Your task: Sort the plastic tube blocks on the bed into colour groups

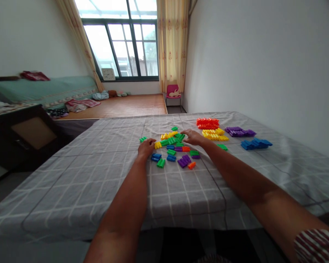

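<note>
Loose plastic building blocks, shaped like short joined tubes, lie scattered on the cloth between my hands. My left hand (146,148) rests at their left side, fingers curled in beside some yellow blocks (158,145); what the fingers hold, if anything, is hidden. On the far right of the pile, my right hand (192,137) reaches over with fingers apart, its tips at the green blocks (179,138). Closer to me are blue blocks (156,157), a green block (161,163), purple blocks (184,161) and an orange block (192,165).
Sorted groups stand to the right: red blocks (207,123), yellow blocks (215,134), purple blocks (239,132) and blue blocks (256,144). A lone green block (222,147) lies near my right forearm. A grey checked cloth (98,182) covers the table. A wall (263,65) runs along the right.
</note>
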### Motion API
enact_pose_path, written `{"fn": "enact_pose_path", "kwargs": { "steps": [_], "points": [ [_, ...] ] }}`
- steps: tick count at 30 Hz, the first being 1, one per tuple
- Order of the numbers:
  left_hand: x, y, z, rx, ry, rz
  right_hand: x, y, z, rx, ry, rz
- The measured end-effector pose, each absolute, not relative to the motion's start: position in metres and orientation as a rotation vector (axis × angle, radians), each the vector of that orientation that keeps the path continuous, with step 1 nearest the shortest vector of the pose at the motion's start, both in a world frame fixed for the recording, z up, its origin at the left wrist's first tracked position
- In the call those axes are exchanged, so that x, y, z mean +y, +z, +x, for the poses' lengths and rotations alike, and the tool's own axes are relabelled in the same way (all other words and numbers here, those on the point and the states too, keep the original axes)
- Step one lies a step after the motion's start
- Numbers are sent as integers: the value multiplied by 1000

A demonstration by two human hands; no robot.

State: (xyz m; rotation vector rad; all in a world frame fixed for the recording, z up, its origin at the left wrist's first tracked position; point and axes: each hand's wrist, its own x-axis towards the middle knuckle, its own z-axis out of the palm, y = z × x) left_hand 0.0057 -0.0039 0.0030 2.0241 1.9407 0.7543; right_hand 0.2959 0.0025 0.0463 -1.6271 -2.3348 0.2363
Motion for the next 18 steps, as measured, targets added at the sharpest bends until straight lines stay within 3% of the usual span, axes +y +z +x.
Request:
{"fn": "enact_pose_path", "kwargs": {
  "steps": [4, 6, 12, 18],
  "points": [
    [-3, 4, 8, 1922, 824, 2020, -20, 55, 322, -2260, 752, -1827],
    [-1, 4, 9, 1908, 846, 2029, -31, 51, 326, -2247, 831, -1838],
    [-3, 7, 10, 1917, 874, 2043, -37, 40, 290, -2337, 641, -1353],
    [-8, 9, 7, 1945, 883, 2004, -7, 45, 246, -2373, 81, -1455]
  ]
}}
